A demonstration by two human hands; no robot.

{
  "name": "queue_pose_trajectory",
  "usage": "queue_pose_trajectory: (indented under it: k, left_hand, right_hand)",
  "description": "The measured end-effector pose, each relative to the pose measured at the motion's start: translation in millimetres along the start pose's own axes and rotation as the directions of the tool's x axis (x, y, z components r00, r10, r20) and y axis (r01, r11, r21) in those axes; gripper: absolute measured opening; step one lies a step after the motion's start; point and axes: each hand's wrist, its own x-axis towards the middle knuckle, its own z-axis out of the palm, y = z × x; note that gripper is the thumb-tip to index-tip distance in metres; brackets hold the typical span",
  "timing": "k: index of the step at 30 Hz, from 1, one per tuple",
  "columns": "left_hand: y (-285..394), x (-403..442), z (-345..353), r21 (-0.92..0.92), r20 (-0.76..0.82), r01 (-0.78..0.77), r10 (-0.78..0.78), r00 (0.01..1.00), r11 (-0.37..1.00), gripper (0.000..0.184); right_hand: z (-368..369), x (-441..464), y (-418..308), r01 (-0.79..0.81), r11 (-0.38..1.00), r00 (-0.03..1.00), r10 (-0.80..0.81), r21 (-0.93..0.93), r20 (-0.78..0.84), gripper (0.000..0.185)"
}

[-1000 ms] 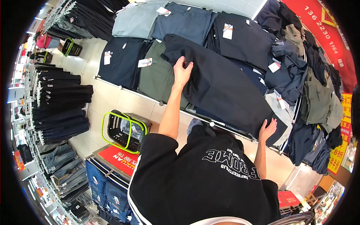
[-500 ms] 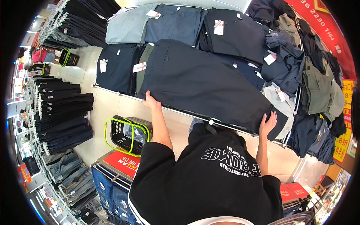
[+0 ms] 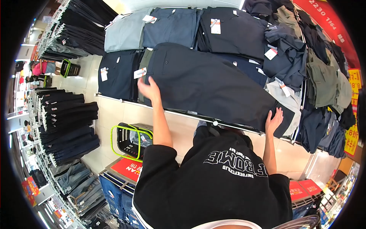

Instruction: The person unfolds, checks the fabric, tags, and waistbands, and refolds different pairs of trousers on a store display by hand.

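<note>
A pair of black trousers (image 3: 206,82) lies folded lengthwise across the display table, its waist end with a button to the left and its hems to the right. My left hand (image 3: 149,89) is at the waist end's near corner, fingers apart, just below a white price tag (image 3: 140,73). Whether it touches the cloth I cannot tell. Flat on the trousers near the hem end rests my right hand (image 3: 273,120), its fingers spread. Olive trousers (image 3: 145,63) show partly from under the waist end, and light grey trousers (image 3: 291,103) beside the hems.
Folded navy trousers (image 3: 117,72), grey trousers (image 3: 124,30) and black trousers (image 3: 232,32) cover the table, with crumpled garments (image 3: 286,57) at right. A green-handled black basket (image 3: 131,141) stands on the floor at left. Hanging racks (image 3: 68,122) line the left side.
My left hand has let go of the trousers' near edge and moved up along the waist end, fingers opening. The right hand stays at the hem end.
</note>
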Motion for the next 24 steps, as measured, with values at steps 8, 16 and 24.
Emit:
queue_pose_trajectory:
  k: [8, 16, 24]
  left_hand:
    - [-29.0, 130.2, 119.2, 0.211, 0.581, 0.167, -0.261, 0.771, 0.963, 0.052]
    - [24.1, 156.9, 92.1, 0.004, 0.895, 0.588, -0.265, 0.359, 0.809, 0.051]
    - [25.6, 171.1, 148.1, -0.623, 0.648, 0.569, -0.053, 0.760, 0.537, 0.013]
  right_hand:
    - [-8.3, 0.3, -1.3, -0.006, 1.000, 0.999, 0.006, 0.019, 0.036, 0.046]
    - [-10.6, -0.4, -8.9, -0.028, 0.999, 0.998, 0.026, 0.022, 0.054, 0.044]
    - [-11.1, 1.3, -12.2, -0.037, 0.999, 0.997, 0.037, -0.008, 0.069, 0.045]
